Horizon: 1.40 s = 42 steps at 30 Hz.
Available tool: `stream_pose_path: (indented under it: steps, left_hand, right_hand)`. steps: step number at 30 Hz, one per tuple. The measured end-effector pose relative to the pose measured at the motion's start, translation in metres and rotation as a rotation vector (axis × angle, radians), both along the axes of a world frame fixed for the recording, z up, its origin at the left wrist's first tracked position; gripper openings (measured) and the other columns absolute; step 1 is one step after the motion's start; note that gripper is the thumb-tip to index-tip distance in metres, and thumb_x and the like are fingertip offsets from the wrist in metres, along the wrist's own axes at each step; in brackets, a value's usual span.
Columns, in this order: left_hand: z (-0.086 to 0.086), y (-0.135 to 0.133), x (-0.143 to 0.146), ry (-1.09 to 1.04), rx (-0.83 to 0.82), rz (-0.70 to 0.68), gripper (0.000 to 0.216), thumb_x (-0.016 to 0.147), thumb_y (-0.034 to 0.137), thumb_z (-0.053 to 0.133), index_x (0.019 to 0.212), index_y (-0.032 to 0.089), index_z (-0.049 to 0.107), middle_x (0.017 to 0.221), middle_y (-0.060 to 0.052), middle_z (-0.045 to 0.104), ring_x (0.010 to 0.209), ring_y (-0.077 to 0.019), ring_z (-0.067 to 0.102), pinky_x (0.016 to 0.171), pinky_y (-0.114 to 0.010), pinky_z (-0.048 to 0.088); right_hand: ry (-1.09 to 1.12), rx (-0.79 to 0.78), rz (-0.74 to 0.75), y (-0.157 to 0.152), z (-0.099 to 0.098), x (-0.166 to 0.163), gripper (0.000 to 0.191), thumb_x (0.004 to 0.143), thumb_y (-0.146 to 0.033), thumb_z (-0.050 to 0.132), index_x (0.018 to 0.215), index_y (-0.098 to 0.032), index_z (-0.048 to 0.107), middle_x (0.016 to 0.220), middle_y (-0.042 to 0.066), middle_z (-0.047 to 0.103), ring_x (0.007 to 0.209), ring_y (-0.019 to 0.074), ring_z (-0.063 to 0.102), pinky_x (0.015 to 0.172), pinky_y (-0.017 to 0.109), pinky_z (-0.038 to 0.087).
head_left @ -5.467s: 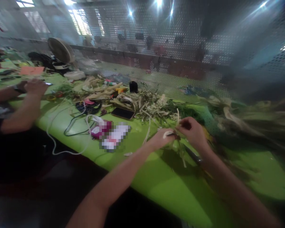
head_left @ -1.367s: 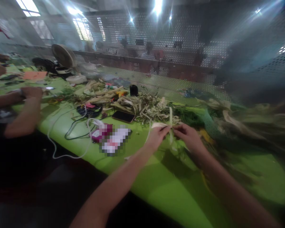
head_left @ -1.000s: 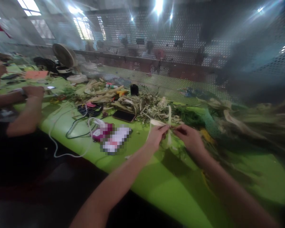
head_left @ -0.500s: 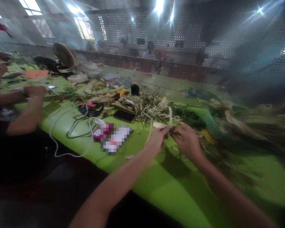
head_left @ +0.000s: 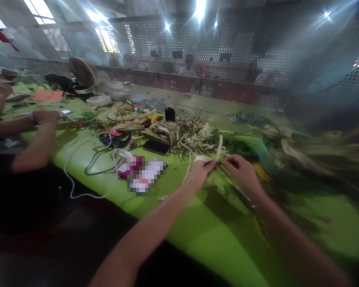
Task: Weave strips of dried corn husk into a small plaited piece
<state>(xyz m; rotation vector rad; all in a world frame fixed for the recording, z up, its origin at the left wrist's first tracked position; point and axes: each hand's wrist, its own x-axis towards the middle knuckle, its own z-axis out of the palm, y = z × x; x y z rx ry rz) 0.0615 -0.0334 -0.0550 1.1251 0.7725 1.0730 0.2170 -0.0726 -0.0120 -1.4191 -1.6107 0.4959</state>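
Observation:
My left hand (head_left: 200, 174) is closed in a pinch on pale, flat plant strips that look like dried husk. One broad strip (head_left: 202, 158) lies across its fingers, and a narrow strip (head_left: 219, 146) stands up between the two hands. My right hand (head_left: 243, 172) is closed too, its fingertips pinched on the same strips close to the left fingertips. The exact point where the strips meet is small and partly hidden by the fingers. A thin shiny object (head_left: 245, 198) shows beside my right wrist; its kind is unclear.
The green table (head_left: 179, 223) bears a heap of dried plant strips (head_left: 191, 135), a dark phone (head_left: 156, 146), a magenta tissue pack (head_left: 129, 166), a blurred-out item (head_left: 148, 175) and a white cable (head_left: 88, 196). Perforated metal panel (head_left: 179, 91) stands behind. A co-worker's arms (head_left: 38, 135) rest at left.
My right hand has turned slightly and moved a little right and down. The narrow strip now leans further right. The shiny object by my right wrist has come into view.

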Motion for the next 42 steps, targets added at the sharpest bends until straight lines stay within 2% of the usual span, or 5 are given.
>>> stream_pose_path:
  steps: [8,20,26,36,42]
  left_hand:
    - [0.005,-0.004,-0.001,0.186,0.088,-0.138,0.033,0.078,0.045,0.067,0.085,0.013,0.073,0.081,-0.007,0.069,0.076,-0.0159,0.058,0.075,-0.029,0.044]
    - [-0.004,0.005,-0.005,0.305,0.326,-0.224,0.019,0.080,0.029,0.058,0.081,0.015,0.071,0.081,-0.004,0.067,0.080,-0.0151,0.055,0.077,-0.027,0.042]
    - [-0.004,-0.001,-0.003,0.386,0.302,-0.171,0.017,0.076,0.029,0.062,0.075,0.013,0.066,0.070,-0.002,0.060,0.065,-0.0128,0.048,0.061,-0.026,0.037]
    - [0.011,-0.008,-0.001,0.488,0.335,-0.304,0.023,0.079,0.034,0.059,0.083,0.015,0.073,0.073,-0.001,0.065,0.071,-0.0143,0.053,0.068,-0.026,0.038]
    - [0.011,-0.009,-0.004,0.342,0.146,-0.249,0.033,0.078,0.044,0.063,0.084,0.013,0.072,0.065,0.001,0.055,0.061,-0.0097,0.043,0.062,-0.025,0.033]
  right_hand:
    - [0.247,-0.136,0.075,0.006,-0.002,0.003,0.021,0.074,-0.039,0.069,0.074,-0.018,0.066,0.071,0.001,0.066,0.069,0.0171,0.059,0.070,0.031,0.046]
    - [-0.147,0.083,0.003,0.001,-0.003,0.003,0.016,0.079,-0.034,0.069,0.087,-0.020,0.065,0.078,0.002,0.064,0.066,0.0160,0.054,0.059,0.028,0.041]
    - [-0.274,0.140,0.203,-0.007,0.006,-0.005,0.007,0.085,-0.026,0.062,0.087,-0.022,0.068,0.085,0.004,0.063,0.076,0.0176,0.057,0.064,0.028,0.042]
    - [-0.029,0.144,0.002,0.005,-0.013,-0.001,0.012,0.079,-0.028,0.062,0.072,-0.020,0.057,0.073,0.001,0.057,0.068,0.0158,0.052,0.062,0.028,0.040]
    - [0.130,0.055,-0.019,0.006,-0.009,-0.001,0.020,0.078,-0.038,0.067,0.082,-0.020,0.062,0.076,0.001,0.063,0.065,0.0151,0.054,0.061,0.028,0.044]
